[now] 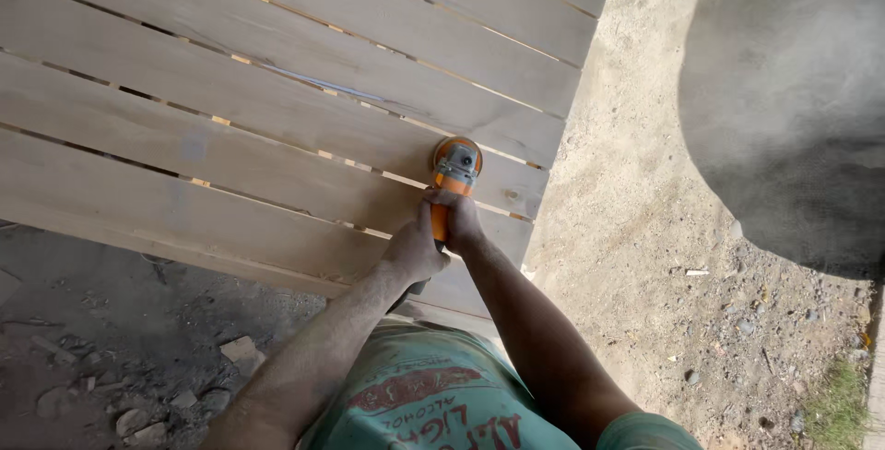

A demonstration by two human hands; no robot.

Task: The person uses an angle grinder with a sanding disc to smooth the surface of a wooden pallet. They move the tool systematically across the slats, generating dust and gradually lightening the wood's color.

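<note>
Nearest the camera, your green shirt [442,404] with its red print filled the bottom edge, and both your dusty forearms ran up from it toward the middle of the view. Your left hand [412,252] was closed around the rear of the orange angle grinder [452,183], fingers wrapped over the handle, the knuckles turned up toward you. Your right hand [461,219] was closed on the grinder's body just ahead of the left, touching it, so the two hands gripped the tool one behind the other. The grinder lay tilted away from you with its grey head and round orange disc [458,150] at the far end, pressed flat on a plank of the pale wooden panel [258,109]. The disc sat close to the panel's right-hand end, beside one of the narrow gaps between planks. The panel was made of long boards running side by side, with small wooden spacers showing in the gaps, and it stretched away to the upper left. Below its near edge, on your left, lay dark earth with broken stones [240,350]. To the right of the panel the sandy ground [645,229] was scattered with pebbles, and beyond it rose a large grey rounded mass [793,90].
</note>
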